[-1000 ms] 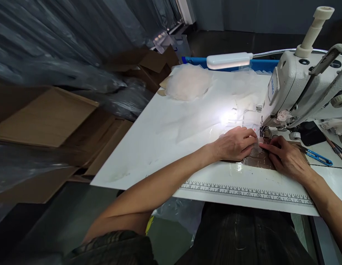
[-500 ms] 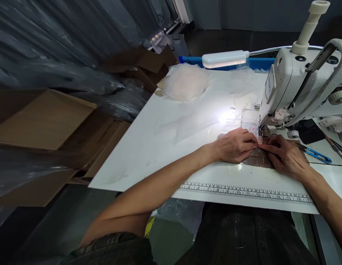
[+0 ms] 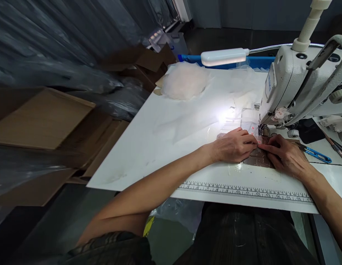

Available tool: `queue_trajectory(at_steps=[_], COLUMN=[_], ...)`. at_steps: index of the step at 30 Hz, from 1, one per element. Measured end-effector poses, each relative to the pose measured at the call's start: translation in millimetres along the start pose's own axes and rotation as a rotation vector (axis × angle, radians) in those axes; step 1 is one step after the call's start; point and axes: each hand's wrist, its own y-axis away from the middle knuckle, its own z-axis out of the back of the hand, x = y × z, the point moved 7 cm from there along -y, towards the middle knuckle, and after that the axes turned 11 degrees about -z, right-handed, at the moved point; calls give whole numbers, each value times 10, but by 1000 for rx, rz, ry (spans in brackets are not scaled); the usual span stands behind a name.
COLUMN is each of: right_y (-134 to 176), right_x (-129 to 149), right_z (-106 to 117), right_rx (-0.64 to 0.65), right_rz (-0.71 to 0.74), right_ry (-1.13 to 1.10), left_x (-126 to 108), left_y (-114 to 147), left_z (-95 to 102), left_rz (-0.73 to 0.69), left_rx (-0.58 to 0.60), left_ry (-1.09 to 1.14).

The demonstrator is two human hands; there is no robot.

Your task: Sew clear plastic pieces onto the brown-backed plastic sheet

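My left hand (image 3: 238,145) is closed, its fingertips pinching the near edge of a sheer pale fabric (image 3: 252,129) with small red-pink marks. Against those fingertips lies the index finger of my right hand (image 3: 287,154), whose thumb is tucked under; it grips the same edge from the right. Just beyond both hands, the fabric runs by the presser foot (image 3: 261,129) of a white sewing machine (image 3: 287,81). Under my fingers is a shiny brown taped patch (image 3: 258,159) on the table. What lies inside my left palm is hidden.
Blue thread snips (image 3: 316,154) lie right of my right hand. A printed ruler (image 3: 243,192) runs along the front edge of the white table (image 3: 160,147). A pile of pale tulle (image 3: 184,81) sits at the back left, near a white lamp (image 3: 224,57). Cardboard boxes (image 3: 44,117) stand left.
More red-pink marks show on the fabric beyond my left fingers, so it has shifted slightly. Both hands keep nearly the same place and grip. The view has moved very slightly.
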Motion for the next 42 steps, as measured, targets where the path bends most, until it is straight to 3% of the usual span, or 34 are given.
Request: queue_trajectory(at_steps=[5,8,12,15,20,31,37,42], right_y=[10,1,-25,-40,-35,4,29,26], right_x=[-6,-69,-155,-170,-159,-196,-143,-102], right_z=[-1,4,36,44,41,-23,-74,-79], right_rx=[-14,1,-12,-5,6,8,46,59], right_rz=[-30,-123,-212,-211,-210,-228,-158,-107], right_ry=[-29,-114,-226,-258,-232,-212,-50,13], left_x=[-60,-79,-83,-74,-82,-24,-21,54], left_y=[-23,-38,-48,-50,-51,-37,-33,-10], left_z=[14,9,28,44,11,-11,55,32], left_rz=[-38,-42,-52,-60,-85,-13,-35,48], left_rx=[52,89,61,20,54,9,-99,-74], left_ry=[-65,-77,-93,-100,-35,-8,0,46])
